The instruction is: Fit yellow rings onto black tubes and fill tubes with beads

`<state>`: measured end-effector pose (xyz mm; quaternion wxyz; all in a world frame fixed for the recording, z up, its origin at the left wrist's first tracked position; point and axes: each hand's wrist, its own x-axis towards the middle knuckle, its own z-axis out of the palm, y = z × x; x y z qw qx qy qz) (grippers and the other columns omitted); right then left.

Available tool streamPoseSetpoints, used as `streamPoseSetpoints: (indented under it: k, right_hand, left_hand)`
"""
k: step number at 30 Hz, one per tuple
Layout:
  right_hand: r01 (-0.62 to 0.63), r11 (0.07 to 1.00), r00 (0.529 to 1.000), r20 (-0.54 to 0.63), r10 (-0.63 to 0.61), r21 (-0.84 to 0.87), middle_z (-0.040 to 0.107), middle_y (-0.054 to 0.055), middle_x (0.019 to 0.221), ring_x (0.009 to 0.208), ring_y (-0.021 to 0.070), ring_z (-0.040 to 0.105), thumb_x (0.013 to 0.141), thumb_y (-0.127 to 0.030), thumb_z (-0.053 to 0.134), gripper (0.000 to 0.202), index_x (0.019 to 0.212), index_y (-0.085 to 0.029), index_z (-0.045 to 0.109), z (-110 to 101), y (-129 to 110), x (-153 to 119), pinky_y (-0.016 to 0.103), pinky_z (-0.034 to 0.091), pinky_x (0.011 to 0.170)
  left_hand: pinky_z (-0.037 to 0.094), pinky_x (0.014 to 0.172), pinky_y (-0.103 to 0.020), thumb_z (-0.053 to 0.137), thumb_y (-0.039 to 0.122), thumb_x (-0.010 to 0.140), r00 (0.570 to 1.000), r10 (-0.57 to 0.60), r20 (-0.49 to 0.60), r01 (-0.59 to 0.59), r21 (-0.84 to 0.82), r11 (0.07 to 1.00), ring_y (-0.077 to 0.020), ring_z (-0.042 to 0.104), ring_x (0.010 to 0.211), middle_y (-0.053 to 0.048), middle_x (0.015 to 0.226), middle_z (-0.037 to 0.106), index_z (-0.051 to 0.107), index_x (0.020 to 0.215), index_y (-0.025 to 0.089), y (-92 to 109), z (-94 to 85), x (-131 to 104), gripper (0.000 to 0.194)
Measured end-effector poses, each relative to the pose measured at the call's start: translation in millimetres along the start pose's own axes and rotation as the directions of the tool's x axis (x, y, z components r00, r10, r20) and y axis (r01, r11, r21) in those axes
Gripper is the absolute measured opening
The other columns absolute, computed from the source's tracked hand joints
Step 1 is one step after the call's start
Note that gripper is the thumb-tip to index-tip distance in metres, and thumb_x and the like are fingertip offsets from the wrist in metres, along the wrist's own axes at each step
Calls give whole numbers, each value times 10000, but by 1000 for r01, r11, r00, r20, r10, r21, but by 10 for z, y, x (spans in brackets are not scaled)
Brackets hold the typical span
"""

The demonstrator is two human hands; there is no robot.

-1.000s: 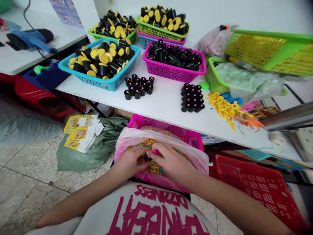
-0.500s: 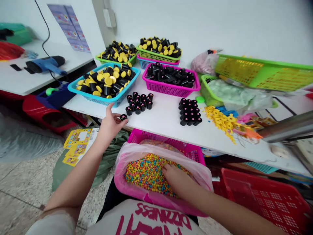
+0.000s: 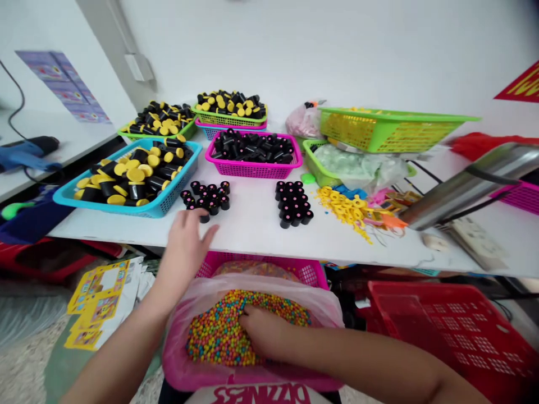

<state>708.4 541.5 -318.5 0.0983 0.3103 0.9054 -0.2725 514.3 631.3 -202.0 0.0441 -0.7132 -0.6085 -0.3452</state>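
Observation:
My left hand [image 3: 189, 244] is over the table's front edge, fingers reaching to the nearest cup of a loose cluster of small black cups [image 3: 213, 203] with pink centres. Its thumb stands apart from the fingers, and no cup shows gripped between them. My right hand [image 3: 263, 331] is sunk in small multicoloured balls [image 3: 219, 331], with its fingers curled. Its fingertips are partly buried, so what they hold is hidden. The balls lie in a pink basket [image 3: 181, 373] lined with a clear plastic bag, at my lap.
A tight block of black cups [image 3: 293, 203] stands to the right. Behind are a blue basket [image 3: 162, 207] of yellow-capped black cups and a magenta basket [image 3: 252, 170] of black cups. Yellow plastic pieces [image 3: 345, 207] and a metal tube [image 3: 467, 188] lie at the right.
My left hand has gone from pinching a black cup at the table edge to spread fingers at the cluster. My right hand stays in the balls. The view has turned right.

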Motion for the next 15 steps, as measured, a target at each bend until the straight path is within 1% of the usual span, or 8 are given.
streamPoseSetpoints:
  k: [2,3,5,8,9,11,13,15]
  right_hand:
    - [-13,999,1000,-6,13,31,633,143,987,845,222,628,723,-113,574,258,968,-89,651,-5,6,1,271,504,678]
    - [-23,999,1000,-15,23,45,632,142,1008,835,218,631,717,-119,579,282,989,-91,648,-12,2,-2,267,501,667]
    - [-29,998,1000,-9,30,52,637,140,1013,836,217,636,713,-112,576,304,1009,-91,645,-27,-7,-15,261,494,665]
    - [-35,997,999,3,34,64,650,141,1001,833,225,646,705,-101,572,323,1020,-93,642,-38,0,-40,260,481,655]
    - [-38,996,999,-3,39,75,654,140,999,833,229,649,701,-102,571,323,1016,-98,643,-39,13,-52,261,476,648]
    - [-42,993,999,-29,45,111,666,135,990,843,231,658,703,-94,551,307,995,-108,646,-46,53,-88,253,463,642]
    - [-34,987,998,-53,43,157,681,125,957,855,231,665,711,-91,528,301,986,-117,645,-64,110,-141,246,455,649]
    - [-18,977,996,-78,36,211,696,110,904,870,227,672,724,-88,500,299,985,-125,643,-95,178,-206,237,450,666]
  left_hand:
    - [503,886,-397,590,343,880,980,124,155,-91,-208,974,-232,598,970,-87,1047,576,502,1122,196,365,259,84,296]
    - [508,870,-382,612,371,867,961,146,235,-69,-304,950,-223,604,958,-92,1087,576,467,1178,193,533,426,137,386]
    - [505,855,-391,646,421,843,937,105,333,34,-384,923,-242,616,962,-132,1161,571,396,1237,161,802,775,251,534]
    - [497,820,-400,695,372,810,901,71,427,127,-416,900,-283,636,953,-149,1127,616,338,1239,149,1013,1151,390,602]
    - [495,801,-391,691,333,812,893,88,442,122,-424,898,-284,643,941,-141,1098,634,336,1227,157,1036,1203,412,574]
    - [490,753,-359,662,256,819,885,141,443,77,-439,895,-263,655,885,-120,1048,656,344,1204,173,1022,1187,403,506]
    - [481,714,-336,645,216,813,874,195,444,31,-452,891,-226,655,798,-96,1044,659,353,1205,195,947,1030,324,490]
    - [471,676,-316,637,201,803,862,257,437,-29,-464,886,-173,624,685,-69,1076,645,368,1222,224,845,796,207,498]
